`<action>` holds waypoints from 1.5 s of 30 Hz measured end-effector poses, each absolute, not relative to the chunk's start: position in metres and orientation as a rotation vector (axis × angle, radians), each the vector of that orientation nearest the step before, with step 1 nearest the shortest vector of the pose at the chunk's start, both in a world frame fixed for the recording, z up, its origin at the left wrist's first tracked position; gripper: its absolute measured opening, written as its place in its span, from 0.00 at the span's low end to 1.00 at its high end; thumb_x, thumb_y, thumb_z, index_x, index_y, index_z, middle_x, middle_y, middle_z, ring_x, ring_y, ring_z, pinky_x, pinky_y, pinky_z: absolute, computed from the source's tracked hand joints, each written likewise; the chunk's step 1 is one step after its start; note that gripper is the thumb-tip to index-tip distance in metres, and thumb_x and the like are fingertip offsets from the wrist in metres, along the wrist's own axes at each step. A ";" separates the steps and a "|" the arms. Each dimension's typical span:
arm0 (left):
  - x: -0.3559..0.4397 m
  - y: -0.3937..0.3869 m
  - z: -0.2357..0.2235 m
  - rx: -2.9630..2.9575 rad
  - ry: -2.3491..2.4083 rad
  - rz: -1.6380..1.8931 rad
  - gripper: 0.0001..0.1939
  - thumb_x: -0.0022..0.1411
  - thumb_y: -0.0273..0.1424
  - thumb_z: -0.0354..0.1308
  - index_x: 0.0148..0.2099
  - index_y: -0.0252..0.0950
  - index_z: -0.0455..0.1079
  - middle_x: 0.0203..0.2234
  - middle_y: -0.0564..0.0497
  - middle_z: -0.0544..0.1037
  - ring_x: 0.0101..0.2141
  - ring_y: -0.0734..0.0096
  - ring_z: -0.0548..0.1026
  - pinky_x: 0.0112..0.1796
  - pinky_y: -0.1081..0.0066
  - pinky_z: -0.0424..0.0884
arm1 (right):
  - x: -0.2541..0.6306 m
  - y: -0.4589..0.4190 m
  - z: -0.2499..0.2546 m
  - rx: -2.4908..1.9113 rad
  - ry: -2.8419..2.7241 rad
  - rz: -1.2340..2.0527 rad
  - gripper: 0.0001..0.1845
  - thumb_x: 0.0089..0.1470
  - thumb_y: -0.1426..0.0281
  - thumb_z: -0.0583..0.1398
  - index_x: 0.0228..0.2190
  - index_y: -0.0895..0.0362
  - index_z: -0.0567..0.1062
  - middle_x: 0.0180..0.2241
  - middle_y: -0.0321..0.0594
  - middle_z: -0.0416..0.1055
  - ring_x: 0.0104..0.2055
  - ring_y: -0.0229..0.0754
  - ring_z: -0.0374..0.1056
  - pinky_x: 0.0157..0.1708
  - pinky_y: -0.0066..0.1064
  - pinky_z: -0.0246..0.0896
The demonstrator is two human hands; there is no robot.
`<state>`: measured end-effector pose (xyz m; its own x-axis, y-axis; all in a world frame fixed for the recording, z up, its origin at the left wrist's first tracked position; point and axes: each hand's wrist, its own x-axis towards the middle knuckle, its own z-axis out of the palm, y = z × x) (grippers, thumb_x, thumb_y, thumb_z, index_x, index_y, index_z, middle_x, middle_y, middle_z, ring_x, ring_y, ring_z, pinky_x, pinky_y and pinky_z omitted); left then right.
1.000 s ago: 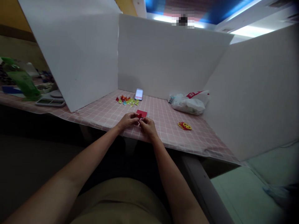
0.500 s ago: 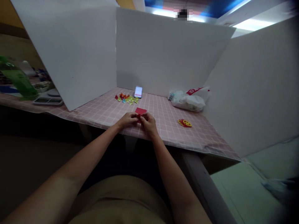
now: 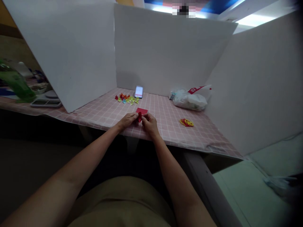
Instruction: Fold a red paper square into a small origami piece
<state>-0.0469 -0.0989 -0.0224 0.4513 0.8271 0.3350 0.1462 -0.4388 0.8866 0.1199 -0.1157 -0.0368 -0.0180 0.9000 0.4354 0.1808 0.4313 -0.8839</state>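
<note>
Between my hands, just above the front of the table, is a small piece of folded red paper (image 3: 139,117). My left hand (image 3: 129,120) pinches it from the left, and my right hand (image 3: 149,122) has its fingertips closed on its right edge. Right behind them a flat red paper sheet (image 3: 142,110) lies on the checked cloth. Farther back to the left sits a group of small folded paper figures (image 3: 126,99) in red, orange, yellow and blue. The exact folds of the held paper are too small to make out.
The table has a pink checked cloth (image 3: 163,123). A phone (image 3: 138,91) stands at the back. On the right are a white plastic bag (image 3: 190,101) and yellow and red cut-out shapes (image 3: 187,122). White panels enclose three sides; beyond the left one are a scale (image 3: 46,102) and a green bottle (image 3: 16,83).
The folded red paper has turned and now shows more between my fingertips, which are slightly farther apart. The whole view has shifted a little.
</note>
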 end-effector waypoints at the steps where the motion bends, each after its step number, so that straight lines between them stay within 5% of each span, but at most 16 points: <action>1: -0.047 -0.098 -0.023 1.864 0.825 1.022 0.21 0.69 0.43 0.50 0.31 0.34 0.71 0.24 0.50 0.76 0.26 0.71 0.72 0.33 0.71 0.68 | 0.120 -0.116 -0.037 -1.002 -1.501 0.765 0.11 0.56 0.59 0.58 0.29 0.53 0.70 0.23 0.35 0.70 0.27 0.40 0.68 0.27 0.30 0.61; 8: -0.048 -0.096 -0.025 1.858 0.822 1.001 0.18 0.65 0.44 0.57 0.32 0.33 0.73 0.22 0.52 0.74 0.25 0.72 0.70 0.30 0.72 0.66 | 0.120 -0.116 -0.038 -0.969 -1.482 0.808 0.07 0.53 0.63 0.60 0.30 0.54 0.70 0.23 0.32 0.69 0.26 0.39 0.67 0.27 0.29 0.60; 15: -0.048 -0.090 -0.033 1.795 0.812 1.070 0.25 0.67 0.50 0.51 0.32 0.33 0.72 0.24 0.50 0.76 0.25 0.71 0.73 0.31 0.71 0.69 | 0.120 -0.117 -0.038 -0.938 -1.474 0.851 0.06 0.50 0.67 0.60 0.32 0.54 0.71 0.24 0.32 0.69 0.24 0.37 0.65 0.26 0.28 0.59; 25: -0.048 -0.091 -0.031 1.819 0.822 1.033 0.22 0.66 0.46 0.54 0.31 0.33 0.72 0.23 0.50 0.75 0.24 0.72 0.71 0.29 0.72 0.68 | 0.121 -0.119 -0.034 -0.910 -1.513 0.840 0.04 0.50 0.68 0.61 0.30 0.55 0.71 0.25 0.33 0.70 0.26 0.37 0.66 0.28 0.29 0.59; 35: -0.044 -0.095 -0.024 1.896 0.807 0.982 0.17 0.63 0.42 0.58 0.31 0.33 0.73 0.21 0.52 0.74 0.23 0.73 0.71 0.28 0.73 0.66 | 0.122 -0.115 -0.037 -0.915 -1.501 0.825 0.10 0.57 0.61 0.58 0.29 0.53 0.70 0.23 0.34 0.68 0.27 0.39 0.66 0.27 0.29 0.60; 45: -0.044 -0.093 -0.032 1.809 0.804 1.058 0.25 0.68 0.50 0.48 0.31 0.34 0.70 0.23 0.49 0.76 0.24 0.70 0.74 0.29 0.71 0.71 | 0.120 -0.118 -0.035 -0.902 -1.499 0.831 0.11 0.56 0.59 0.60 0.29 0.53 0.70 0.24 0.34 0.68 0.27 0.39 0.65 0.26 0.29 0.59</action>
